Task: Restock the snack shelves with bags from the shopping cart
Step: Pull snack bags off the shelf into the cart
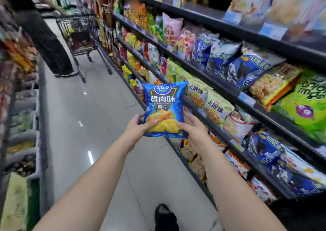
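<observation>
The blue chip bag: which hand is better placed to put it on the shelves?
Probably the right hand: it holds the blue chip bag on the side nearest the shelves; the left hand is on the aisle side.

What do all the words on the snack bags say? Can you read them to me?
"鸡肉味": big white characters on the blue chip bag.
"薯片": just below that, on the same bag.
"上好佳": on the yellow bags to its right.
Too blurred or small to read: the logo at the top of the blue chip bag, the dark blue bags, the green bag and the price tags.
</observation>
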Tool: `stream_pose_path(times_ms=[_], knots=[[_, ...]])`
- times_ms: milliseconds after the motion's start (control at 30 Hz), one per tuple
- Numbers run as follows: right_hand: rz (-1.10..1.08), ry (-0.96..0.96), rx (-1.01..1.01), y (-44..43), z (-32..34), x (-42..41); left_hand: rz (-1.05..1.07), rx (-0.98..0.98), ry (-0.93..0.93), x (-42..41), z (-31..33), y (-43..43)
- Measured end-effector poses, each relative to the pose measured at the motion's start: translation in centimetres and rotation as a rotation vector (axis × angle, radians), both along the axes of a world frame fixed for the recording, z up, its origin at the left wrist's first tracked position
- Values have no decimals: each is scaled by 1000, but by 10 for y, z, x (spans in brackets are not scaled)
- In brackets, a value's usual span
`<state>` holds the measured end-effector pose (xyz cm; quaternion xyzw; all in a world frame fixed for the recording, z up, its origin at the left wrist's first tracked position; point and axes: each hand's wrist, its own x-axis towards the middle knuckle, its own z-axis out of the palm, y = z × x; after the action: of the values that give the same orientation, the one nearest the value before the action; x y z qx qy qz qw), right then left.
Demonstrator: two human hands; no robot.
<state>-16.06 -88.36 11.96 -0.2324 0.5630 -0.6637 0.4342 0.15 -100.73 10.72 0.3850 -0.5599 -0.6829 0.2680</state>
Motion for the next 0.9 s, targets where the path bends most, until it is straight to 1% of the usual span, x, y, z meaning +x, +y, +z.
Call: stream_pose_path(times_ms=[167,333,467,633,733,900], knots=[[-30,48,-82,-102,27,-51,68,-124,20,-55,39,-99],[-27,89,-165,-206,69,-107,101,-207,58,-106,87,-196],[-72,117,-201,-276,98,-136,128,-316,56,-141,110,-272],[-127,207,-212,-352,122,-175,23,-390,46,-183,139,-361],[-181,269,-232,-394,141,-199,-50,-418,82,-212,160,-417],[-353,358,-236,-460,176,-238,-209,-470,101,-269,202,-504]])
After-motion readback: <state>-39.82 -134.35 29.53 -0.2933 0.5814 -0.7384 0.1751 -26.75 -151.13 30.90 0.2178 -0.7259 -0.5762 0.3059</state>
